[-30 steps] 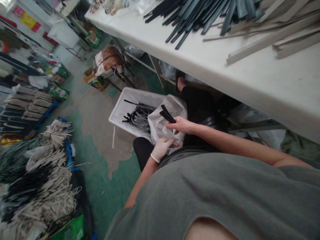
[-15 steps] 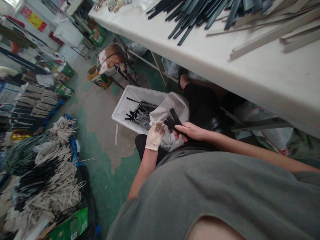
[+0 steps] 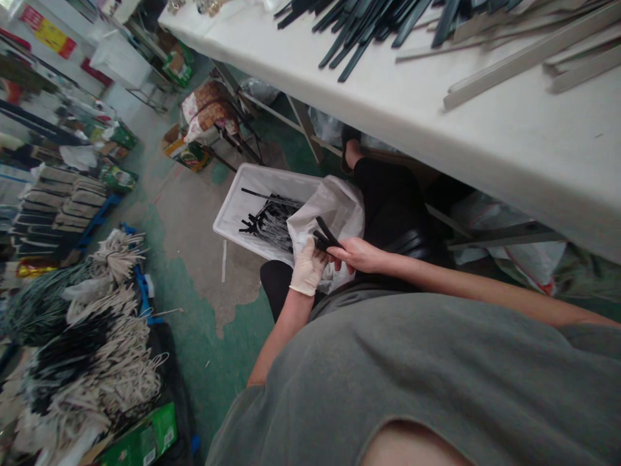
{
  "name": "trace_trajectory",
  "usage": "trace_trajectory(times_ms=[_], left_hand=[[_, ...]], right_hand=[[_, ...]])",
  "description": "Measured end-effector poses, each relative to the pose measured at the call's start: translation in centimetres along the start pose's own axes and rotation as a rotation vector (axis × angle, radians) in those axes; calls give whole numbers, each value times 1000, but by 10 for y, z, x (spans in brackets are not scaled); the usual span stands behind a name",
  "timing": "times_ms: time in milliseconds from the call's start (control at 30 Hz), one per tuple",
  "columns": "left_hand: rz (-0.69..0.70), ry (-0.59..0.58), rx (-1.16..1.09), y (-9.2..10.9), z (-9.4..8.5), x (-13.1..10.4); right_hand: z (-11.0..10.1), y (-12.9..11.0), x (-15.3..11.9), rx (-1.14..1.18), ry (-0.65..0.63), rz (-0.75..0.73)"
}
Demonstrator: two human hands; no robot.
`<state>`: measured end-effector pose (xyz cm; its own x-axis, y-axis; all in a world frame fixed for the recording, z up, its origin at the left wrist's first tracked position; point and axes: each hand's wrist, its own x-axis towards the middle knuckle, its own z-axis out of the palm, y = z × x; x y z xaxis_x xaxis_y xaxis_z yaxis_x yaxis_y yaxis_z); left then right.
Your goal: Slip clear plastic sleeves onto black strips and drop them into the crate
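Observation:
Over my lap, my right hand [image 3: 361,254] is closed round a small bunch of black flat strips [image 3: 328,232], whose free ends point up and left. My left hand [image 3: 306,270], in a pale thin glove, meets the bunch from the other side, its fingers curled at the lower strip ends. A white cloth [image 3: 334,197] is draped over my lap and the near end of a white plastic bin [image 3: 227,208]. Inside the bin lies a heap of black strips [image 3: 272,223].
A white-covered table [image 3: 388,110] carries dark and beige strips. A cushioned stool [image 3: 211,107] stands beyond the bin. Bundles of beige and dark cords [image 3: 92,343] lie on the left, near a green carton [image 3: 140,437] and stacked pieces [image 3: 58,210].
My left hand has gone from open beside the strips to curled at their ends. The right hand has shifted slightly left with the bunch. The whole view has moved a little.

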<state>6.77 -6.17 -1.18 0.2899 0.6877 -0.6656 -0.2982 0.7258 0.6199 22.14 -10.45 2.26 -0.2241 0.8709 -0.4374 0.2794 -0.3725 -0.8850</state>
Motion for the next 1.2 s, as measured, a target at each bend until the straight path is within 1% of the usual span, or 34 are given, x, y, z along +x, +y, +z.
trace_trajectory(times_ms=[67, 167, 233, 300, 367, 467, 500, 567, 633, 700, 767, 833, 867, 900, 933, 967, 1033, 1100, 1133, 1167, 1200], left_hand=[[15, -4, 8, -1, -1, -1], [37, 65, -12, 6, -7, 0], [50, 109, -41, 10, -12, 0], [44, 107, -50, 7, -13, -1], [3, 56, -29, -3, -7, -4], [-33, -33, -30, -15, 9, -6], [-25, -43, -50, -15, 13, -6], [9, -15, -106, -7, 14, -5], [43, 41, -162, 3, 8, -5], [59, 66, -195, 5, 2, -7], [46, 17, -191, -3, 2, -8], [44, -72, -159, -12, 9, -8], [64, -101, -145, -13, 13, -6], [104, -109, -137, -10, 16, -5], [162, -98, -139, -2, 18, -4], [229, -77, -147, 10, 17, -3], [369, -61, -163, 43, 9, -4], [500, -88, -161, 76, 0, -6], [554, -98, -159, 88, -5, -7], [593, -94, -162, 96, -8, -7], [615, -70, -172, 99, -11, -5]], right_hand=[[-4, -2, -1, 32, -51, 27], [-15, -1, -11, 13, -129, 29], [-24, 1, -20, -92, -109, 17], [-30, 1, -24, -233, -38, 23], [-32, -2, -21, -344, 20, 40], [-32, -10, -10, -427, 46, 47], [-32, -13, -8, -438, 39, 40], [-35, -16, -9, -448, 15, 17], [-40, -17, -16, -469, -7, 11], [-43, -17, -21, -517, -8, 30], [-41, -19, -20, -557, 1, 47], [-37, -22, -11, -573, 27, 31], [-35, -24, -6, -577, 44, 11], [-33, -27, -1, -581, 55, -14], [-32, -30, 4, -582, 64, -40], [-31, -34, 7, -577, 72, -64], [-32, -40, 10, -537, 79, -100], [-34, -43, 9, -477, 91, -123], [-35, -44, 8, -454, 97, -130], [-35, -42, 8, -439, 103, -134], [-35, -40, 7, -434, 109, -135]])
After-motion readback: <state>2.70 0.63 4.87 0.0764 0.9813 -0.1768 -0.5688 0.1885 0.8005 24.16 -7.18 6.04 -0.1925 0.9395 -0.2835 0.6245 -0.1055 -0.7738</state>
